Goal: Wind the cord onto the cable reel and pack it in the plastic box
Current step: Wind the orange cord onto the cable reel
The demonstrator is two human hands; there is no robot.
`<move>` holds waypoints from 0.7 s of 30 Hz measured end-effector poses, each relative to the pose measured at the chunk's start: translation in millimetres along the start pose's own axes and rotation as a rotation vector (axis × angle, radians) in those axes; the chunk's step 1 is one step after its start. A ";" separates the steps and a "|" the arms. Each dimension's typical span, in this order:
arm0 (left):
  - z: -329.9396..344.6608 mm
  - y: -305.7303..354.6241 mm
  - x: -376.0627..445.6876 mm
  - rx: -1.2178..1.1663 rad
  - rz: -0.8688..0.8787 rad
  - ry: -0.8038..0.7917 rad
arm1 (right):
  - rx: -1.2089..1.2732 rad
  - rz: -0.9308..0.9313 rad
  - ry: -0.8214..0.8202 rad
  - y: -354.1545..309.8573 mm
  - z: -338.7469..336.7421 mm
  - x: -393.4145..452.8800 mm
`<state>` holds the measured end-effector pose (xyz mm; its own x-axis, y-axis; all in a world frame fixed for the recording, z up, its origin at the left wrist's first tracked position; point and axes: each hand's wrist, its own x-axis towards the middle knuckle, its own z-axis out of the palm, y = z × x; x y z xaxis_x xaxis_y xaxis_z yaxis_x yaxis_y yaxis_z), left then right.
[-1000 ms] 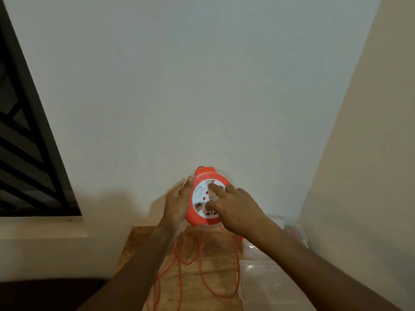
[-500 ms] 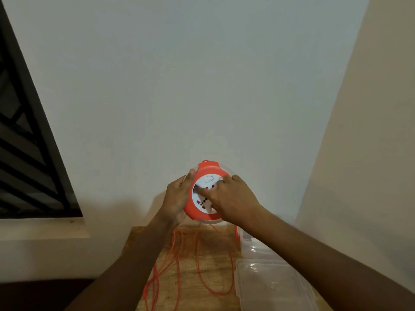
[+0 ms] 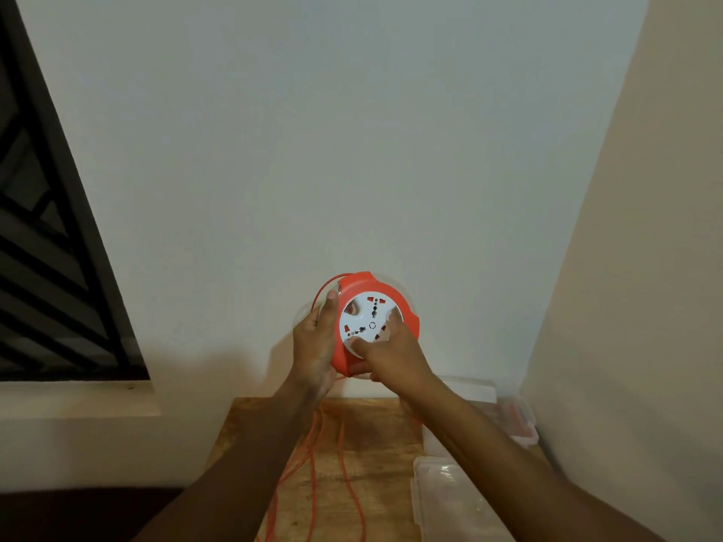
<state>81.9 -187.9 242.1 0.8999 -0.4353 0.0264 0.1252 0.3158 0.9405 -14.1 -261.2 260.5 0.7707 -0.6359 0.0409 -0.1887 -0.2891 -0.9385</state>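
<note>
Pale wall behind, wooden bench (image 3: 375, 432) below — cable reel (image 3: 373, 320) held up, gripped at its edge by left hand (image 3: 315, 342), right hand (image 3: 391, 356) fingers curled on its white face; cord (image 3: 313, 463) trailing down beside plastic box (image 3: 442, 498).

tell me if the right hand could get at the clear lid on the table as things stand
Probably not right away: the right hand is busy on the cable reel's white face. The clear lid lies bare just below that forearm, so once freed, the way looks open.
</note>
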 end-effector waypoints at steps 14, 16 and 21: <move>-14.6 -0.2 4.7 0.171 0.012 -0.078 | -1.304 -0.975 -0.151 -5.7 -43.5 0.8; -12.6 0.6 2.7 0.209 0.028 -0.094 | -1.371 -0.968 -0.155 -8.1 -41.7 0.5; -13.2 4.9 3.0 0.233 0.049 -0.089 | -1.501 -0.975 -0.135 -11.2 -36.8 -2.9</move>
<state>90.7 -176.6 242.3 0.8608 -0.5002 0.0942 -0.0267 0.1404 0.9897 -36.6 -282.5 283.5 0.9553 0.1788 0.2355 0.0423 -0.8709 0.4897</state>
